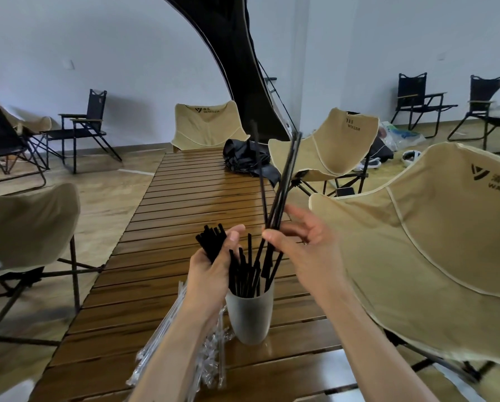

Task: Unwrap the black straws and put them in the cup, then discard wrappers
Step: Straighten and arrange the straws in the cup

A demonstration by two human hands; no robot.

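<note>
Slatted wooden counter (185, 204), folding chairs around it. Clear wrappers (211, 358) lie heaped on the counter beneath the left forearm, just left of the cup. Left hand (214, 265): fingers curled round a short bundle of black straws (212, 242), held just above and left of the cup rim. White cup (250, 314) stands upright on the counter between the two forearms, many black straws standing in it. Right hand (307, 245): thumb and fingers pinch several long straws (280, 181), which fan up and away above the cup.
</note>
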